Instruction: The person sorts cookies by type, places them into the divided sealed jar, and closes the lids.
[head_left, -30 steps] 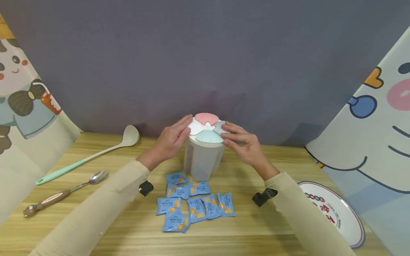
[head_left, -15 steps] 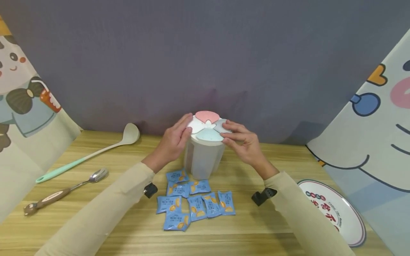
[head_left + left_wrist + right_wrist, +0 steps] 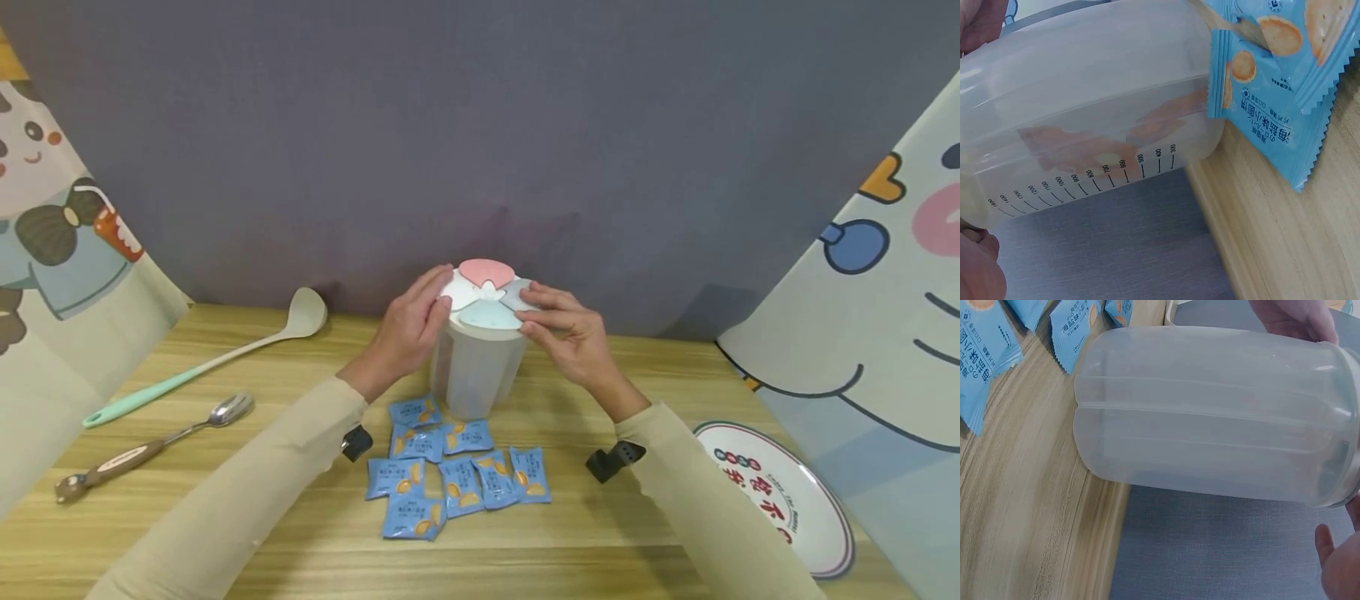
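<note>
A tall translucent storage canister [image 3: 472, 375] stands upright on the wooden table. Its round lid [image 3: 489, 314] has pink, white, grey and pale blue segments. My left hand [image 3: 405, 333] holds the lid's left edge, thumb toward me. On the opposite side, my right hand [image 3: 573, 337] grips the rim with spread, bent fingers. Black measuring marks run along the canister wall [image 3: 1116, 37] in the left wrist view, where blurred orange-brown shapes show through it. The right wrist view shows the canister side [image 3: 1210, 419] and part of my right hand [image 3: 1344, 569]. Fingertip contact is partly hidden.
Several blue biscuit packets [image 3: 416, 447] lie just in front of the canister. To the left are a ladle [image 3: 303, 315] with a green handle and a brown-handled fork [image 3: 135, 458]. A white printed plate [image 3: 813, 525] sits at right. A grey backdrop [image 3: 480, 142] rises behind.
Both hands stay on the lid with almost the same hold. The left forearm has shifted slightly to the right, and the view has moved a little. Packets and utensils lie as before.
</note>
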{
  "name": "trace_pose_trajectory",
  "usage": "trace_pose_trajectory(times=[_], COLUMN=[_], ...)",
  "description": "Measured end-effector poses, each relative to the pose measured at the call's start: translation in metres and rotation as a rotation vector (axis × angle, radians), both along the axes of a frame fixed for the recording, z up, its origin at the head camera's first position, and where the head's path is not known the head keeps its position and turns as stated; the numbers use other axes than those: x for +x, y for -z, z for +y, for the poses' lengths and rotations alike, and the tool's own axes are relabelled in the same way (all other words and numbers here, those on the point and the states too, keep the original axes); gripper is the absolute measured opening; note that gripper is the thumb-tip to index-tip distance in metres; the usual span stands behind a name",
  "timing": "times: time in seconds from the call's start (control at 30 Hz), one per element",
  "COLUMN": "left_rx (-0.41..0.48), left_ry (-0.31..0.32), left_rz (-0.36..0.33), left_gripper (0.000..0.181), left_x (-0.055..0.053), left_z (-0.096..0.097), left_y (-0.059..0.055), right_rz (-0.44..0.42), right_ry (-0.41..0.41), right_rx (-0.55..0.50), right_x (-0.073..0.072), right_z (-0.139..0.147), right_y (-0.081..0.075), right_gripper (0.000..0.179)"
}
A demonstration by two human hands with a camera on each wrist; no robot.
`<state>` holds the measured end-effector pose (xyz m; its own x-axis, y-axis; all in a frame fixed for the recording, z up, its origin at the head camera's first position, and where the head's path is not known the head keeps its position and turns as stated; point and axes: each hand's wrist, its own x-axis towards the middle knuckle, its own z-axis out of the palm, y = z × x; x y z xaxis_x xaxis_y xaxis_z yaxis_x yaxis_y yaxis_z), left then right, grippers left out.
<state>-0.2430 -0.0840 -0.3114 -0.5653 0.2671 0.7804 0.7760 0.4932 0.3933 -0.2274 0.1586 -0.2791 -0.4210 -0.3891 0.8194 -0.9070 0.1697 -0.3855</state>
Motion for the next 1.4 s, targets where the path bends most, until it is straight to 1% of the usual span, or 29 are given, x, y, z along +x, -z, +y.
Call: trace_pose_trajectory(times=[0.07,0.17,0.2,0.27,0.4,0.53,0.83,0.97,1.17,1.27,1.4], left_rx=[0.001,-0.003,-0.005,-0.008,-0.006,0.002,0.047,0.04,0.041,0.044,0.042], left_ry=[-0.004,-0.008,-0.01,-0.013,-0.012,-0.001,0.008,0.014,0.014,0.012,0.006], left_rz=[-0.005,-0.015,-0.017,-0.014,0.013,0.039,0.057,0.048,0.025,0.023,0.026], left_gripper=[0.041,0.041,0.041,0.042,0.042,0.041,0.041,0.042,0.043,0.042,0.043], left_x=[0.0,0.001,0.002,0.002,0.001,0.0,-0.001,-0.002,-0.003,-0.003,-0.003], left_z=[0.0,0.001,0.001,0.001,0.0,0.0,-0.003,-0.004,-0.004,-0.005,-0.005], left_y=[0.001,0.002,0.002,0.002,0.003,0.005,0.004,0.004,0.004,0.004,0.004], right_rz=[0.001,0.002,0.004,0.005,-0.012,-0.02,-0.062,-0.076,-0.098,-0.111,-0.149], right_ry=[-0.001,-0.011,-0.009,-0.005,0.016,0.043,0.192,0.237,0.253,0.251,0.251], right_rx=[-0.005,-0.013,-0.012,-0.015,-0.023,-0.038,-0.077,-0.091,-0.09,-0.086,-0.08], right_x=[-0.005,-0.013,-0.013,-0.009,0.001,0.001,0.0,-0.001,-0.003,-0.005,-0.007], right_z=[0.002,0.006,0.006,0.004,-0.002,-0.004,-0.013,-0.016,-0.017,-0.017,-0.017], right_y=[0.005,0.012,0.012,0.01,-0.002,-0.004,-0.008,-0.01,-0.013,-0.016,-0.019], right_gripper=[0.023,0.019,0.019,0.019,0.021,0.019,0.012,0.012,0.009,0.007,0.007])
